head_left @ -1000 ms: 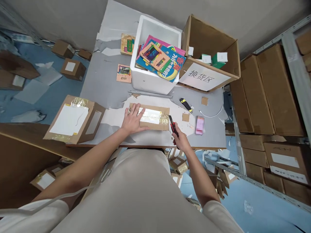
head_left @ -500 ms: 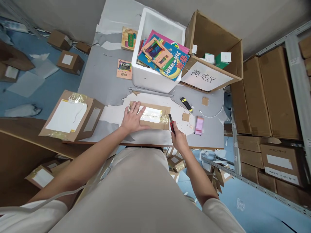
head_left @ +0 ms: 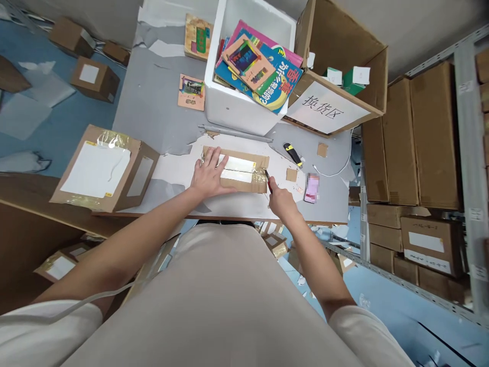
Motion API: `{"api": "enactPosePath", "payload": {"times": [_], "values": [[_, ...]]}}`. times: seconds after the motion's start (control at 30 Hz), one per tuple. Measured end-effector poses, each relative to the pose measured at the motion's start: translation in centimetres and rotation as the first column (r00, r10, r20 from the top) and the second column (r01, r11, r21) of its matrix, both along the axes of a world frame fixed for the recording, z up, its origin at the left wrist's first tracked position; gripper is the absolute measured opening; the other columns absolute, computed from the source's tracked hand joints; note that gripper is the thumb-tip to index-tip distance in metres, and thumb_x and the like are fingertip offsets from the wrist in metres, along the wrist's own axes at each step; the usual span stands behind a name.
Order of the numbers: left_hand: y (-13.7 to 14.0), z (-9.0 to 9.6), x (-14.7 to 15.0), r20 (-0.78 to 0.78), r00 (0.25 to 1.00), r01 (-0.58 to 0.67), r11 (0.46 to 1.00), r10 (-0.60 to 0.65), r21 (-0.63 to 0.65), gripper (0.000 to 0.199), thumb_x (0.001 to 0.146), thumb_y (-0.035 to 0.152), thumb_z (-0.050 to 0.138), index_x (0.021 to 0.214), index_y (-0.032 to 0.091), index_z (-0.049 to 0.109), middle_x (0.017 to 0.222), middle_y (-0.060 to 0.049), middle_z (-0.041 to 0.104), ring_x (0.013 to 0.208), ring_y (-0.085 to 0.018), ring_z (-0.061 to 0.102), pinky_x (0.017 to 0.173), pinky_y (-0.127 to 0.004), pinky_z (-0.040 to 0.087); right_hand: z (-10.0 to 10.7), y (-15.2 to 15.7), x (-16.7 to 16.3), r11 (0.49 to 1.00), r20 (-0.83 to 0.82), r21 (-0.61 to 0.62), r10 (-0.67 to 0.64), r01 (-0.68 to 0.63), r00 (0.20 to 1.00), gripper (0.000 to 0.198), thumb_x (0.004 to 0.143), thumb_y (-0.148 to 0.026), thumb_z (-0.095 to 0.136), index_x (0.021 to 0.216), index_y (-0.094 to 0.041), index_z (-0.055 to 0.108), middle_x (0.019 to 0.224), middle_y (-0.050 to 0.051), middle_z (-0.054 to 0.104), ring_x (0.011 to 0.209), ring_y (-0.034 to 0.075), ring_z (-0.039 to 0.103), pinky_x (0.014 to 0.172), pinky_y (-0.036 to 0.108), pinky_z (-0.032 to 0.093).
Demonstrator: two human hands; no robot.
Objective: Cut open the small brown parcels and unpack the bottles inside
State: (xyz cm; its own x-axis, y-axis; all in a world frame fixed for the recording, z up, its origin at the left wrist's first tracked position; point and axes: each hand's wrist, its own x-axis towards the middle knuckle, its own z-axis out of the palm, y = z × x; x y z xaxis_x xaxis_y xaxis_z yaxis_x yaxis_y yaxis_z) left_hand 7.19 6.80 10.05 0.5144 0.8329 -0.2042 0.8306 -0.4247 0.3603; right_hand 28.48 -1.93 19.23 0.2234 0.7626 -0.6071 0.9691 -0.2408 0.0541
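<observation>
A flat cardboard box (head_left: 244, 187) with a white label and clear tape lies near the front edge of the table. My left hand (head_left: 208, 176) rests on its left part, fingers spread and pressed down. In my right hand (head_left: 281, 199) is a red and black utility knife (head_left: 269, 184), gripped with its tip at the taped right end of the box. A second knife, a black and yellow box cutter (head_left: 293, 154), lies behind and to the right. Small cardboard scraps (head_left: 291, 175) and a phone with a pink screen (head_left: 311, 188) lie right of my right hand.
A white foam box (head_left: 244, 113) with several books stands behind, beside an open carton (head_left: 347, 102) with a handwritten sign. A taped parcel (head_left: 101, 171) sits on the left. More books (head_left: 191, 92) lie on the table. Shelves with cartons (head_left: 435, 142) line the right.
The right hand has brought the knife tip slightly left, onto the box's taped end. The left hand stays on the box. The whole view has shifted slightly.
</observation>
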Motion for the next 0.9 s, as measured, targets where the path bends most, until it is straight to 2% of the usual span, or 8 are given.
{"api": "enactPosePath", "payload": {"times": [0.1, 0.2, 0.33, 0.53, 0.7, 0.8, 0.9], "values": [[0.1, 0.2, 0.1, -0.030, 0.999, -0.019, 1.000, 0.019, -0.020, 0.118, 0.064, 0.081, 0.054, 0.152, 0.016, 0.010, 0.159, -0.018, -0.008, 0.145, -0.038, -0.011, 0.109, -0.058, 0.013, 0.6, -0.2, 0.2, 1.000, 0.020, -0.018, 0.011, -0.011, 1.000, 0.069, 0.087, -0.007, 0.041, 0.152, -0.012, 0.016, 0.098, 0.020, 0.067, 0.092, 0.031, 0.065, 0.080, 0.038, 0.044], [0.1, 0.4, 0.3, -0.049, 0.999, -0.021, 0.999, 0.019, -0.041, 0.123, 0.062, 0.083, 0.055, 0.152, 0.015, 0.007, 0.159, -0.018, -0.010, 0.144, -0.039, -0.014, 0.109, -0.060, 0.013, 1.3, -0.3, 0.3, 0.999, -0.026, -0.035, -0.003, 0.002, 1.000, 0.066, 0.090, -0.013, 0.041, 0.151, -0.015, 0.018, 0.099, 0.018, 0.067, 0.092, 0.030, 0.065, 0.079, 0.037, 0.045], [-0.1, 0.6, 0.4, -0.066, 0.998, -0.020, 0.998, 0.016, -0.063, 0.123, 0.062, 0.084, 0.053, 0.152, 0.015, 0.007, 0.159, -0.017, -0.010, 0.144, -0.041, -0.014, 0.108, -0.063, 0.014, 1.2, -0.6, -0.2, 0.999, -0.049, -0.032, -0.035, 0.034, 0.998, 0.066, 0.088, -0.012, 0.043, 0.150, -0.013, 0.020, 0.104, 0.020, 0.067, 0.096, 0.030, 0.064, 0.080, 0.036, 0.045], [-0.4, 0.6, 0.6, -0.058, 0.998, 0.016, 0.998, -0.019, -0.056, 0.122, 0.064, 0.083, 0.051, 0.152, 0.013, 0.006, 0.158, -0.018, -0.010, 0.144, -0.041, -0.014, 0.107, -0.066, 0.014, 0.5, -2.8, -1.4, 0.997, -0.060, -0.006, -0.077, 0.077, 0.995, 0.067, 0.090, -0.011, 0.041, 0.152, -0.012, 0.015, 0.100, 0.020, 0.067, 0.094, 0.031, 0.065, 0.078, 0.037, 0.046], [-0.4, 0.5, 0.8, -0.074, 0.997, 0.021, 0.998, -0.026, -0.063, 0.119, 0.067, 0.083, 0.046, 0.152, 0.011, 0.004, 0.158, -0.019, -0.010, 0.144, -0.041, -0.013, 0.105, -0.069, 0.015, 0.0, -4.1, -2.8, 0.994, -0.005, -0.009, -0.107, 0.107, 0.994, 0.072, 0.085, -0.004, 0.041, 0.151, -0.006, 0.013, 0.101, 0.022, 0.067, 0.096, 0.029, 0.065, 0.079, 0.035, 0.046], [-0.5, 0.5, 0.8, -0.073, 0.997, 0.021, 0.999, -0.024, -0.042, 0.119, 0.067, 0.084, 0.045, 0.152, 0.011, 0.005, 0.158, -0.019, -0.009, 0.144, -0.042, -0.012, 0.105, -0.070, 0.015, 0.0, -5.7, -3.1, 0.996, -0.016, -0.013, -0.089, 0.089, 0.996, 0.071, 0.087, -0.007, 0.039, 0.152, -0.008, 0.009, 0.097, 0.019, 0.069, 0.092, 0.029, 0.066, 0.079, 0.036, 0.045], [-0.5, 0.5, 0.8, -0.068, 0.997, 0.018, 0.999, -0.021, -0.041, 0.116, 0.068, 0.083, 0.045, 0.152, 0.013, 0.007, 0.159, -0.020, -0.005, 0.145, -0.041, -0.010, 0.105, -0.070, 0.014, 0.4, -7.2, -2.3, 0.992, -0.051, 0.022, -0.124, 0.125, 0.991, 0.069, 0.090, -0.012, 0.039, 0.152, -0.012, 0.010, 0.098, 0.018, 0.069, 0.090, 0.028, 0.066, 0.078, 0.035, 0.044]]}}
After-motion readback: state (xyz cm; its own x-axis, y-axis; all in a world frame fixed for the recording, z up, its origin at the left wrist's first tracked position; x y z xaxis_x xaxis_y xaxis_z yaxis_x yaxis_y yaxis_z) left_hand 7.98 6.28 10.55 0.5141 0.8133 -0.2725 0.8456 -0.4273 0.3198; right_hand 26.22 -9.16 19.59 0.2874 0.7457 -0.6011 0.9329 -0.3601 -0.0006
